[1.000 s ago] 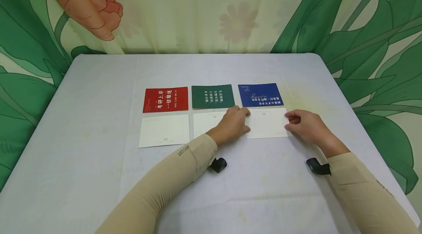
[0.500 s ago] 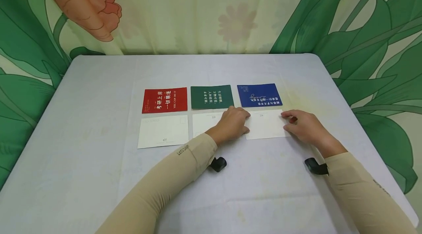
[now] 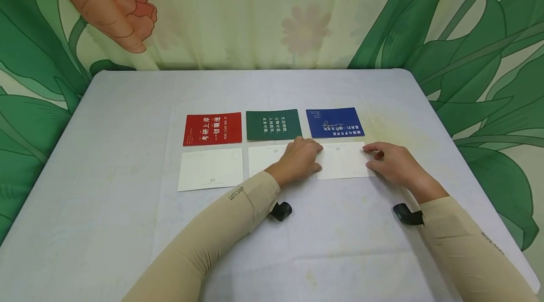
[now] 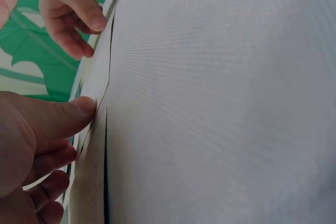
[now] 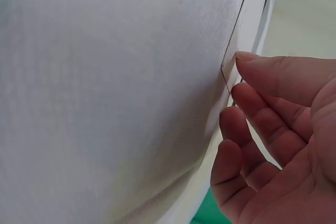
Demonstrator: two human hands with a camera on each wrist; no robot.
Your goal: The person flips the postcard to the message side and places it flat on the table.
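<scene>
Six-inch guesses aside, several postcards lie flat in two rows. My left hand (image 3: 296,159) rests between two white-backed ones: the middle postcard (image 3: 263,154), which it partly covers, and the right-hand postcard (image 3: 342,161). In the left wrist view its thumb (image 4: 83,104) touches the card edge there. My right hand (image 3: 393,162) is at the right edge of the right-hand postcard, thumb and forefinger spread along it. The right wrist view has that thumb (image 5: 249,59) on the card by its corner. Neither hand visibly lifts a card.
Behind the white row lie a red card (image 3: 213,129), a green card (image 3: 274,125) and a blue card (image 3: 335,122). Another white postcard (image 3: 211,169) is at the left. A white cloth (image 3: 127,226) covers the table, with a patterned curtain (image 3: 238,18) beyond.
My right hand has shifted slightly left, its fingers moving a little further onto the right-hand postcard, then stayed put. The left hand and the cards look nearly unchanged.
</scene>
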